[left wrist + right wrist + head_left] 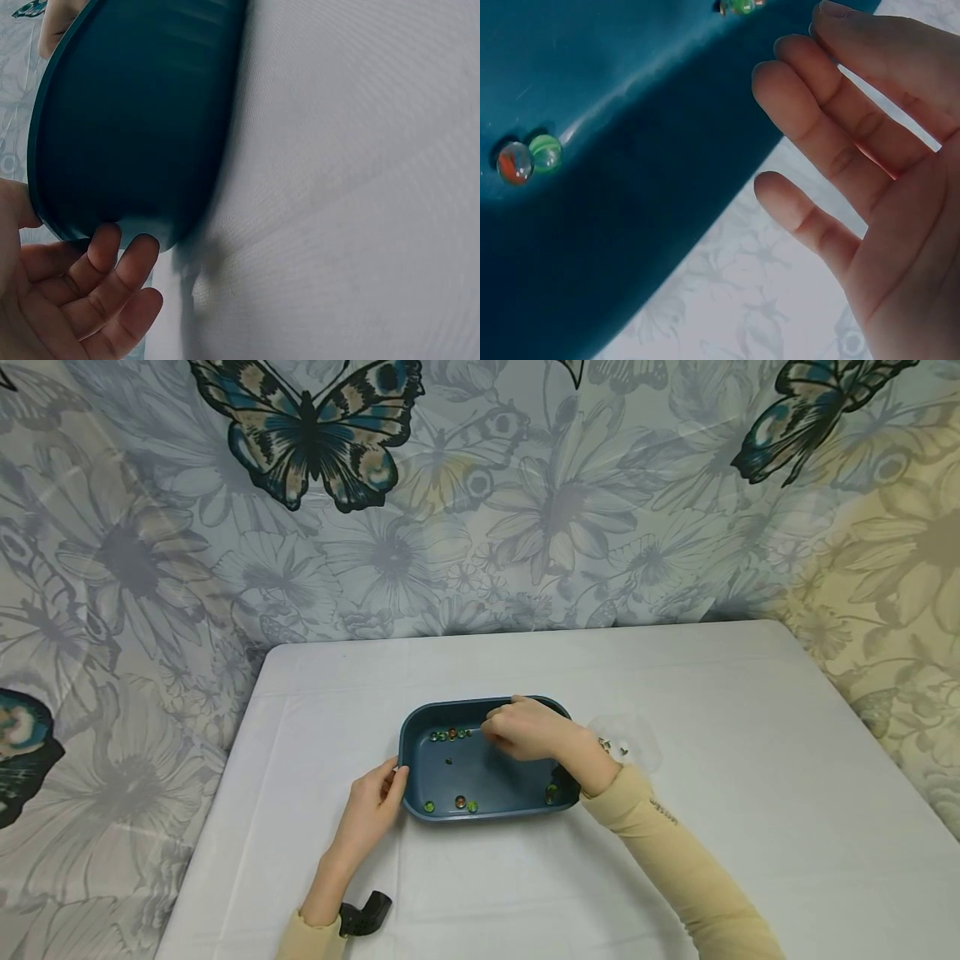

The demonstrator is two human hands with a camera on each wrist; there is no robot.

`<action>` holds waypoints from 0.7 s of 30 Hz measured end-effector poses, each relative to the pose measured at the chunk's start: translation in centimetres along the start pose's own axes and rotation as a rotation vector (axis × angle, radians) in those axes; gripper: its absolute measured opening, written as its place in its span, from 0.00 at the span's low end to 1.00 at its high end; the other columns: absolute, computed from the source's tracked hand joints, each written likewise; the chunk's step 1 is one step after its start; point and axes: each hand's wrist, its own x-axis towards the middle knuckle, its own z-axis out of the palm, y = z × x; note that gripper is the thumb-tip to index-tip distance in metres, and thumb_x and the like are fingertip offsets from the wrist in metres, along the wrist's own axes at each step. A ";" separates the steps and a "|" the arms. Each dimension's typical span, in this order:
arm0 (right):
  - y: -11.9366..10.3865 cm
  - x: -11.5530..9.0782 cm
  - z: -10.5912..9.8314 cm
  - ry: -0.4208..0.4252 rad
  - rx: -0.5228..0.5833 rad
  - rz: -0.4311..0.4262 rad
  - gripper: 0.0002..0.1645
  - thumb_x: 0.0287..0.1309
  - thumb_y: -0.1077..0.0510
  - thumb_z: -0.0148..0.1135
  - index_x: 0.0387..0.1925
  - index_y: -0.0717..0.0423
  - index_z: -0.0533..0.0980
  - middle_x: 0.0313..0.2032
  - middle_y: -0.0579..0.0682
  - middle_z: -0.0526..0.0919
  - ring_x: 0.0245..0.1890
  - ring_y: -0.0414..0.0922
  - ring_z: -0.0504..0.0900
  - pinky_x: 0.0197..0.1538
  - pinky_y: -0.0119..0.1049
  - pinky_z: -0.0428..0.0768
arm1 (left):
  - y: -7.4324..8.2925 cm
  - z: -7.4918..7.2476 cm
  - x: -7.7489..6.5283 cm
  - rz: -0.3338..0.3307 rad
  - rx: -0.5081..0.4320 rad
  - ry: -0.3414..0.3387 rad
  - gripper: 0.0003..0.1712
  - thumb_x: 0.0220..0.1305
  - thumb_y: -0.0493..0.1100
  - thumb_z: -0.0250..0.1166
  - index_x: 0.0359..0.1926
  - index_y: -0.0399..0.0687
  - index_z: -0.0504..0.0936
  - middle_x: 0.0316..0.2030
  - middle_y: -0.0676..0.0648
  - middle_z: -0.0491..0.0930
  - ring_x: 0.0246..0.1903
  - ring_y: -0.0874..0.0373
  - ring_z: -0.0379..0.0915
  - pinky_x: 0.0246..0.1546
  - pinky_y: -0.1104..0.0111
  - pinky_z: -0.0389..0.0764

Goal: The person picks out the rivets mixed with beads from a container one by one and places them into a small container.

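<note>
A dark blue rectangular tray (495,785) with rounded corners lies on the table, several glass marbles (452,734) lined up along its far side. Nearer its front are more marbles, one of them orange (514,163) beside a green one (546,153). At the tray's left end my left hand (375,799) grips the rim, thumb on top and fingers beneath, as the left wrist view shows. My right hand (528,731) reaches over the far right part, fingers bent downward, close to the right end of the row. Its thumb and index tips are partly cut off, hiding anything between them.
A clear, round, see-through dish (636,745) with a few small bits stands right of the tray, partly behind the right forearm. Some marbles (552,793) sit in the tray's near right corner. White cloth (720,718) covers the table; patterned fabric hangs behind it.
</note>
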 end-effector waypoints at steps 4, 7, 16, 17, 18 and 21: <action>-0.2 0.3 0.1 -0.011 0.001 -0.003 0.08 0.58 0.65 0.59 0.25 0.52 0.77 0.23 0.42 0.73 0.23 0.39 0.68 0.32 0.37 0.64 | 0.0 0.0 0.0 -0.007 0.000 -0.005 0.17 0.69 0.44 0.54 0.47 0.35 0.79 0.21 0.54 0.73 0.19 0.64 0.65 0.21 0.72 0.70; -0.2 0.5 0.3 -0.011 0.002 -0.009 0.07 0.58 0.64 0.59 0.26 0.53 0.78 0.24 0.43 0.74 0.24 0.39 0.69 0.32 0.37 0.64 | 0.0 0.0 0.0 -0.012 -0.006 -0.008 0.17 0.69 0.44 0.54 0.48 0.35 0.79 0.21 0.54 0.73 0.19 0.64 0.65 0.20 0.72 0.70; -0.1 1.2 0.7 -0.016 -0.003 -0.037 0.05 0.58 0.64 0.59 0.27 0.54 0.78 0.25 0.44 0.76 0.25 0.40 0.71 0.31 0.35 0.63 | 0.1 -0.1 0.1 -0.014 -0.009 -0.006 0.16 0.69 0.43 0.54 0.47 0.35 0.79 0.20 0.54 0.72 0.19 0.64 0.65 0.20 0.72 0.70; -0.1 1.3 0.7 -0.017 -0.002 -0.039 0.05 0.58 0.64 0.60 0.27 0.54 0.78 0.25 0.44 0.76 0.25 0.40 0.71 0.31 0.35 0.63 | 0.1 -0.1 0.1 -0.015 -0.008 -0.007 0.16 0.69 0.43 0.54 0.47 0.35 0.79 0.20 0.54 0.72 0.19 0.64 0.65 0.20 0.72 0.70; -0.2 1.3 0.7 -0.018 -0.001 -0.041 0.05 0.58 0.64 0.60 0.27 0.54 0.78 0.25 0.44 0.76 0.25 0.40 0.71 0.31 0.35 0.63 | 0.1 -0.1 0.0 -0.015 -0.007 -0.007 0.16 0.69 0.44 0.54 0.47 0.35 0.79 0.21 0.54 0.72 0.19 0.64 0.65 0.20 0.72 0.70; -0.3 1.5 0.9 -0.021 -0.004 -0.049 0.05 0.58 0.64 0.60 0.27 0.53 0.78 0.26 0.43 0.76 0.25 0.40 0.70 0.31 0.35 0.63 | 0.1 -0.1 -0.1 -0.015 -0.006 -0.011 0.17 0.69 0.44 0.54 0.48 0.35 0.79 0.21 0.54 0.72 0.19 0.64 0.65 0.20 0.72 0.70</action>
